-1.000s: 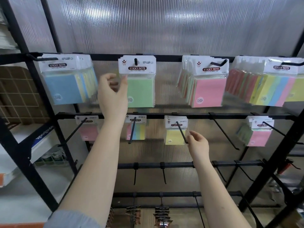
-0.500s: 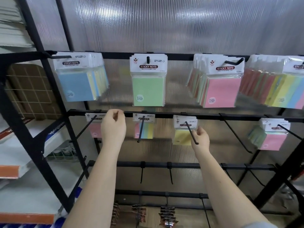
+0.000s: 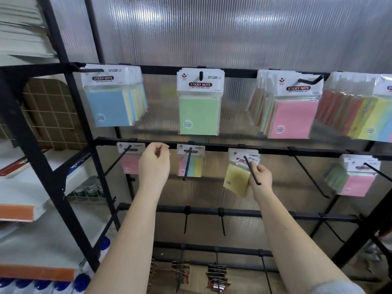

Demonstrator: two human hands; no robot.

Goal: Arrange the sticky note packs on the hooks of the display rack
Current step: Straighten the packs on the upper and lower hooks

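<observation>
We are reaching both arms up to the display rack (image 3: 212, 147). Our right hand (image 3: 260, 176) is pinching the yellow sticky note pack (image 3: 235, 181), which is hanging tilted on its hook (image 3: 252, 172) on the second rail. Our left hand (image 3: 154, 164) is hovering loosely curled, gripping nothing, between the pink pack (image 3: 129, 164) and the striped pack (image 3: 192, 166). Farther up, along the top rail, blue (image 3: 110, 108), green (image 3: 199, 115) and pink (image 3: 293, 118) stacks are hanging.
</observation>
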